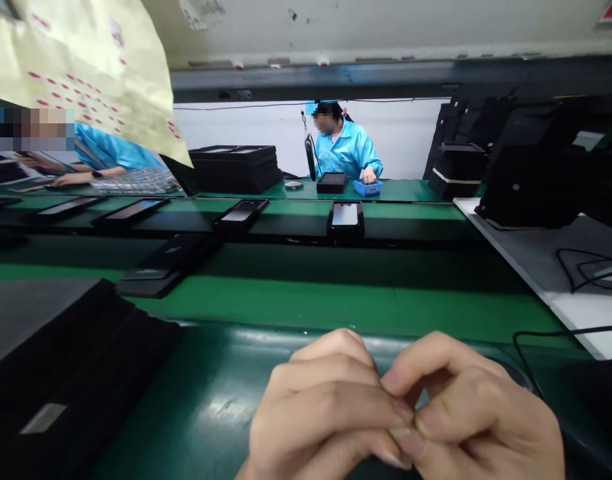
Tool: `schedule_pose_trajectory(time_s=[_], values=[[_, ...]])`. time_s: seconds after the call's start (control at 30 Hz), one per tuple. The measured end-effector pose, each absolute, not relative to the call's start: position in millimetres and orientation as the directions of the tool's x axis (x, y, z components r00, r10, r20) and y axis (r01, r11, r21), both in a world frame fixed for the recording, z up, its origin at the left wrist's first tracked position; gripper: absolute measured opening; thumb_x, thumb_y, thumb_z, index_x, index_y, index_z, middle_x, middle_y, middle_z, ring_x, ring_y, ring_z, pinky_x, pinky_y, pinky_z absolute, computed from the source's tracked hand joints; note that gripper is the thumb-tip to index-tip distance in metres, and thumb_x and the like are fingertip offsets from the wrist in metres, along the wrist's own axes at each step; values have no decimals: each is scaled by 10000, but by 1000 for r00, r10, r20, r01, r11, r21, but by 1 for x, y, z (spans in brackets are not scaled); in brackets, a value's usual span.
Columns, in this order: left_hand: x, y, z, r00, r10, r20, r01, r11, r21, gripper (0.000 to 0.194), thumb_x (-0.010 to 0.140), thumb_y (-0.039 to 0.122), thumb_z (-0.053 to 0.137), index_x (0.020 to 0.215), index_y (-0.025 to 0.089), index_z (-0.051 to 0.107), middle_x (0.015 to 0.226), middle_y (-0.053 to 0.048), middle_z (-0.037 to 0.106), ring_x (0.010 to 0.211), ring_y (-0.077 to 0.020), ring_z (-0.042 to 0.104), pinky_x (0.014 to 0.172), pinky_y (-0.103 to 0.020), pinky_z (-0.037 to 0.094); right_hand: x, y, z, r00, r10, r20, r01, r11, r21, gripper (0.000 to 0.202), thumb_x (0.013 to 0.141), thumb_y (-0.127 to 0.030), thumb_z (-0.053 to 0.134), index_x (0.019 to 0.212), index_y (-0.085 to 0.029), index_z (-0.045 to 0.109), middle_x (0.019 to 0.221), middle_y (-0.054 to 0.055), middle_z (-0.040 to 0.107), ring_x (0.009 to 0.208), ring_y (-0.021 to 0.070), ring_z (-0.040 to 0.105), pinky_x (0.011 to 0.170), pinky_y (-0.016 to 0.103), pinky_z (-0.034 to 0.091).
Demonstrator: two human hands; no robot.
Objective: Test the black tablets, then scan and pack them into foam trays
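Note:
My left hand [326, 407] and my right hand [481, 413] meet low in the picture, above the green mat [201, 393]. The fingers of both are curled, and their tips press together at the centre. Whatever lies between the fingertips, if anything, is hidden or too small to name. To the left of my hands rises a stack of black foam trays [86, 360]. Past them, a black tray with a dark phone-like device [171, 257] lies on the green surface.
Black trays with bright-screened devices [346, 215] line the belt ahead. Across it, a person in blue [349, 150] has a hand at a blue bin [368, 187]. Another blue sleeve [116, 150] shows left, behind hanging yellow paper [96, 73]. A black cable [561, 332] runs at right.

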State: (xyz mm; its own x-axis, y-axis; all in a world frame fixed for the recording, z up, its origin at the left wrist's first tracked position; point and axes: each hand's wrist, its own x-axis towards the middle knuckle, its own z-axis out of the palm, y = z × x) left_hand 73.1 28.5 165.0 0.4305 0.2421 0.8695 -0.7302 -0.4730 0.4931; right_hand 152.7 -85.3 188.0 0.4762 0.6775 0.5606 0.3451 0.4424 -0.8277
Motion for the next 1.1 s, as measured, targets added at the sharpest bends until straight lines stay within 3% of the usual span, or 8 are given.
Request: schedule_pose_trajectory(time_s=[0.17, 0.3, 0.5, 0.83, 1.1], values=[[73, 25, 167, 473, 316, 822, -662, -488, 569, 104, 824, 205, 623, 890, 128, 599, 742, -42, 675, 625, -115, 588, 597, -249, 492, 156, -82, 185, 535, 722, 439, 113, 454, -884, 189, 712, -76, 677, 674, -211, 552, 804, -13, 654, 668, 96, 604, 597, 185, 524], [70, 22, 167, 435, 363, 824, -685, -460, 565, 127, 788, 46, 607, 852, 131, 537, 684, -4, 658, 636, -101, 615, 645, -239, 498, 157, -84, 181, 472, 814, 340, -118, 441, -890, 121, 796, -130, 615, 812, -246, 584, 904, 3, 645, 635, 97, 597, 539, 202, 533], [71, 20, 168, 364, 368, 856, -657, -550, 516, 156, 753, -15, 581, 831, 119, 559, 657, 8, 644, 580, -78, 587, 571, -223, 487, 158, -82, 184, 449, 800, 398, 37, 429, -903, 125, 777, -174, 655, 866, -258, 680, 869, 22, 653, 614, 99, 595, 532, 186, 528], [70, 10, 177, 305, 469, 829, -529, -640, 557, 178, 713, -29, 607, 695, 136, 544, 556, 25, 609, 476, -67, 520, 474, -215, 442, 158, -83, 181, 434, 811, 393, 41, 418, -908, 141, 798, -151, 634, 872, -264, 673, 866, 3, 651, 608, 87, 592, 532, 180, 536], [66, 14, 175, 353, 441, 825, -508, -650, 565, 174, 691, -17, 616, 734, 148, 584, 564, 10, 620, 489, -91, 530, 480, -245, 454, 157, -83, 182, 423, 819, 388, 41, 410, -911, 153, 816, -152, 613, 895, -272, 666, 880, -8, 644, 611, 77, 594, 555, 174, 539]])
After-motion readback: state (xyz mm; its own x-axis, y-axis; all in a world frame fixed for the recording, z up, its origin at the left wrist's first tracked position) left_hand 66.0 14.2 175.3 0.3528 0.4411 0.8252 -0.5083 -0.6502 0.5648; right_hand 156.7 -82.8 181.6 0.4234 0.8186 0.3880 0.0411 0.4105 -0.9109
